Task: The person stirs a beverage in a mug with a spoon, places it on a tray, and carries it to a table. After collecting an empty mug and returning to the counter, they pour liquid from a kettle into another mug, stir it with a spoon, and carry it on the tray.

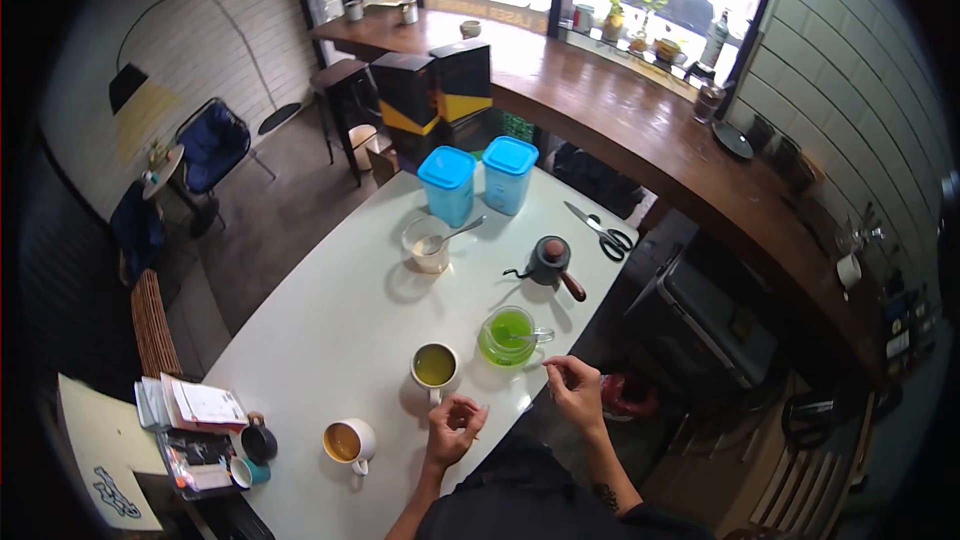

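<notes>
My left hand (457, 427) is loosely curled, thumb and fingers apart, right by the handle of a white mug (435, 389) of dark green liquid; I cannot tell if they touch. My right hand (576, 392) has thumb and fingertips pinched together at the table edge; anything between them is too small to make out. Just beyond it stands a glass jug (488, 348) of bright green liquid with a spoon (522, 338) in it. To the left, another white mug (365, 437) holds a brown drink.
Further back are a dark kettle (548, 262) with a wooden handle, scissors (612, 238), a glass cup (427, 257) with a spoon, and two blue-lidded tubs (447, 190). A box of papers and cups (205, 440) sits at the left. A wooden counter (600, 100) runs behind.
</notes>
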A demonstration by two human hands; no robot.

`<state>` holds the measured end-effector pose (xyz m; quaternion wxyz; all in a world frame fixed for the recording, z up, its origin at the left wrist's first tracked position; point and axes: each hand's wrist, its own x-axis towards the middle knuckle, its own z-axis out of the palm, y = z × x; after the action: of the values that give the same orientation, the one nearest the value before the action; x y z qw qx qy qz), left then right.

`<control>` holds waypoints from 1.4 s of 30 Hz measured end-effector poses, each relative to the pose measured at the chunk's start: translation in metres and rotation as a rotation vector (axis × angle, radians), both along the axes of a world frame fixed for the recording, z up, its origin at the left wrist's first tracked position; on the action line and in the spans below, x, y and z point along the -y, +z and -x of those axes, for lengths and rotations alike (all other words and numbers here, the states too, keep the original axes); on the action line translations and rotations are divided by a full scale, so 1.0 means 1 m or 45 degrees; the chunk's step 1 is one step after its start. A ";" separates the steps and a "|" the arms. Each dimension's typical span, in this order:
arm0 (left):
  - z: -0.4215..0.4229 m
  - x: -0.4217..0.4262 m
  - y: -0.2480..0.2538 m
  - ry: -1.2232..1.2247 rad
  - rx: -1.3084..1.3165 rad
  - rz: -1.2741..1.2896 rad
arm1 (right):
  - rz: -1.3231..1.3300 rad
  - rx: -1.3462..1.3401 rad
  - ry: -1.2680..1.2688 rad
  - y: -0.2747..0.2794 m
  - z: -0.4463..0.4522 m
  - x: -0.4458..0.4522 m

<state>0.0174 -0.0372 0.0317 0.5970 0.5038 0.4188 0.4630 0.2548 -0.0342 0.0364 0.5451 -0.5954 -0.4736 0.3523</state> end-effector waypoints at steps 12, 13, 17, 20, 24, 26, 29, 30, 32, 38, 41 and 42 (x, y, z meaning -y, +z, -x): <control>-0.132 0.048 -0.010 -1.211 0.031 0.317 | -0.117 -0.552 -0.894 -0.030 -0.077 0.193; -0.146 0.059 -0.015 -1.303 0.009 0.363 | -0.118 -0.610 -1.012 -0.041 -0.082 0.223; -0.202 0.120 -0.026 -1.617 0.009 0.389 | -0.226 -1.076 -1.467 -0.085 -0.085 0.353; -0.232 0.182 -0.026 -1.756 -0.091 0.445 | -0.365 -1.316 -1.803 -0.111 -0.064 0.448; -0.252 0.269 -0.039 -1.955 -0.119 0.562 | -0.564 -1.626 -2.173 -0.160 -0.015 0.571; -0.256 0.314 -0.043 -2.030 -0.212 0.665 | -0.697 -1.697 -2.333 -0.189 0.016 0.627; -0.255 0.374 -0.054 -2.108 -0.335 0.862 | -0.952 -1.899 -2.636 -0.193 0.048 0.690; -0.255 0.389 -0.060 -2.123 -0.353 0.967 | -0.993 -1.901 -2.670 -0.197 0.056 0.706; -0.252 0.414 -0.074 -2.172 -0.403 1.026 | -1.096 -1.937 -2.828 -0.215 0.071 0.736; -0.251 0.461 -0.084 -2.185 -0.510 1.140 | -0.915 -1.796 -2.762 -0.245 0.084 0.785; -0.252 0.463 -0.089 -2.116 -0.517 1.180 | -0.854 -1.745 -2.608 -0.223 0.086 0.778; -0.253 0.462 -0.092 -2.075 -0.500 1.214 | -0.849 -1.735 -2.579 -0.208 0.080 0.774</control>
<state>0.2704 -0.4990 -0.0604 0.7963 0.4131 0.1770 -0.4049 0.1745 -0.8080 -0.1716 0.8257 -0.2227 0.5034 -0.1233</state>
